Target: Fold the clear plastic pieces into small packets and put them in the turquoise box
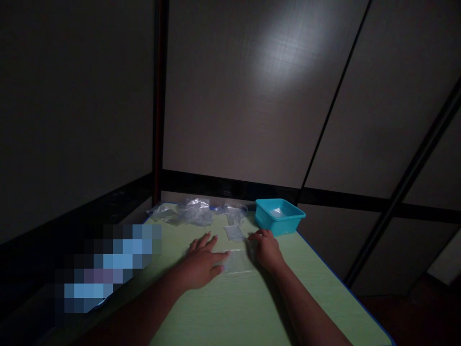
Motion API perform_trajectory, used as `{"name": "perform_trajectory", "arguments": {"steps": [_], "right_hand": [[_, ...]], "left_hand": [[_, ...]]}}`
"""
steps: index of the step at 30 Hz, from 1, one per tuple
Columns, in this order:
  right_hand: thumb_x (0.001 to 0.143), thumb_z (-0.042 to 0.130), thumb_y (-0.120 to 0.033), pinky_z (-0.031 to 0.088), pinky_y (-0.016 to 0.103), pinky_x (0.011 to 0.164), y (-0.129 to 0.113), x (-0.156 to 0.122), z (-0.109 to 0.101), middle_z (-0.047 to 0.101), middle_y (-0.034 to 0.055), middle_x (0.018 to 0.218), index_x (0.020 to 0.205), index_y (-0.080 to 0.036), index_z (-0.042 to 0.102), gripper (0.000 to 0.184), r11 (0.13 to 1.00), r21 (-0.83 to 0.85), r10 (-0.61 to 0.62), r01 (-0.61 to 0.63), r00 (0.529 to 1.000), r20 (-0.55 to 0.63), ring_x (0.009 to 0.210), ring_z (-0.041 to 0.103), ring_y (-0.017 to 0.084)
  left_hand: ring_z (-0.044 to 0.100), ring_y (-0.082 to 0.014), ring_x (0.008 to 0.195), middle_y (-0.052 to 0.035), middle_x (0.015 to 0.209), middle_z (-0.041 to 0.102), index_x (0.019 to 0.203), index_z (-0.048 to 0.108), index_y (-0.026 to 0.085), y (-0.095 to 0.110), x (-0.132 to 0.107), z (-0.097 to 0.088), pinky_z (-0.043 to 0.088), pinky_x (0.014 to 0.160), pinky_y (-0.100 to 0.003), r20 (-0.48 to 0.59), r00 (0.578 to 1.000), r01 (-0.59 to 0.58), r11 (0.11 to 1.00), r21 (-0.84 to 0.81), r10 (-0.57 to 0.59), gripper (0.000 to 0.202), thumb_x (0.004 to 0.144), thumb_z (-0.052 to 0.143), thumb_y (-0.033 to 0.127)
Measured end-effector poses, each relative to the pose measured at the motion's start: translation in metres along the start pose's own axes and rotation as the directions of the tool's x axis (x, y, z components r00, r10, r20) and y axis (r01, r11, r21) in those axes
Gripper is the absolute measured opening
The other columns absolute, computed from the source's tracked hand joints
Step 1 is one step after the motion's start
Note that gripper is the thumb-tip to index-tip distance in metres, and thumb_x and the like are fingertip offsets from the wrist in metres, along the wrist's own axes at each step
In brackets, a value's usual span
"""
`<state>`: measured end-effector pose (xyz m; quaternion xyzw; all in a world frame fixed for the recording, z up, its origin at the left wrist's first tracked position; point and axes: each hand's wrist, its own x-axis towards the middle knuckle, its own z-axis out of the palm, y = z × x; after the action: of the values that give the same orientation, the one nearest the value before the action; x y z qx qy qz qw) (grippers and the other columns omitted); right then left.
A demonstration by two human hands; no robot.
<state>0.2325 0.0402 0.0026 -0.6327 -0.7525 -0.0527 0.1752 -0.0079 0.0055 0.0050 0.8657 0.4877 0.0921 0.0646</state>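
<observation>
A clear plastic bag lies flat on the green table in front of me. My left hand rests on its left part, fingers spread and stretched out. At the bag's right end is my right hand, its fingers curled together over the edge; the thumb and fingertips are partly hidden. Just beyond the bag lies a small whitish packet, close to my right fingertips.
Behind my right hand a turquoise plastic basket stands near the table's right edge, with something whitish inside. Crumpled clear plastic bags lie along the far edge of the green table. Dark panelled walls enclose the back and left. A blurred patch covers the left side.
</observation>
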Motion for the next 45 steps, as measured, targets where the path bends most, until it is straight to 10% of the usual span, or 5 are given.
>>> {"name": "perform_trajectory", "arguments": {"steps": [35, 45], "right_hand": [[0.075, 0.042, -0.01, 0.033, 0.029, 0.067, 0.006, 0.0, 0.005, 0.054, 0.0053, 0.101, 0.098, -0.027, 0.058, 0.032, 0.987, -0.049, 0.153, -0.153, 0.988, -0.005, 0.1, 0.044, 0.023], [0.082, 0.041, -0.019, 0.033, 0.033, 0.085, 0.0, -0.002, 0.001, 0.053, 0.0069, 0.113, 0.101, -0.024, 0.058, 0.027, 0.995, 0.096, 0.034, -0.032, 0.999, -0.021, 0.111, 0.042, 0.022]], "left_hand": [[0.007, -0.032, 0.133, -0.0023, 0.145, 0.02, 0.125, 0.041, 0.044, -0.003, 0.0, 0.0, 0.013, 0.101, -0.055, 0.015, 1.0, -0.015, 0.999, -0.035, 0.016, 0.045, 0.081, 0.045, 0.053], [0.005, -0.0318, 0.133, -0.003, 0.145, 0.021, 0.122, 0.045, 0.043, -0.008, 0.005, 0.004, 0.01, 0.1, -0.057, -0.108, 0.994, 0.031, 1.0, 0.003, -0.03, 0.042, 0.081, 0.048, 0.05]]}}
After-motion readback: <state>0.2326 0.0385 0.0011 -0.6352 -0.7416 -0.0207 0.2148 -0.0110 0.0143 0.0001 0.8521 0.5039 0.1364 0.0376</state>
